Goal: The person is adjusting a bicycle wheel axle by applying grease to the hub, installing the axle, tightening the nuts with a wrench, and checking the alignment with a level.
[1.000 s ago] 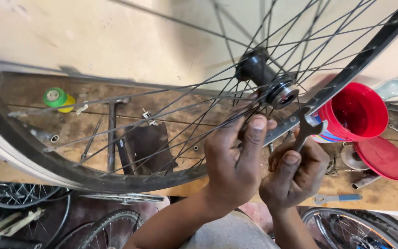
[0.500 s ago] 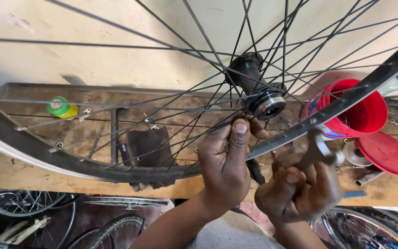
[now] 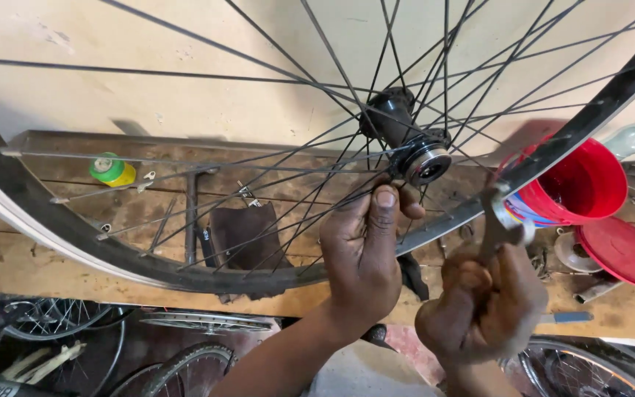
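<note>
A spoked bicycle wheel point(image 3: 207, 276) with a black rim fills the view, held up in front of a wooden bench. My left hand point(image 3: 365, 254) grips the spokes just under the black hub point(image 3: 406, 140), thumb pointing up toward the axle end. Lower right, my right hand point(image 3: 490, 301) is closed on a flat metal wrench point(image 3: 500, 220) whose open jaw points up, clear of the hub and just below the rim.
On the wooden bench point(image 3: 38, 257) lie a green-capped yellow container point(image 3: 112, 170), a dark rag point(image 3: 248, 239), a red bucket point(image 3: 582, 184), its red lid point(image 3: 622, 251) and a plastic bottle point(image 3: 633, 137). More wheels point(image 3: 185, 323) lie on the floor below.
My right hand has drawn the wrench down and to the right, away from the hub. The left hand stays on the spokes; the view has tilted so the hub sits higher.
</note>
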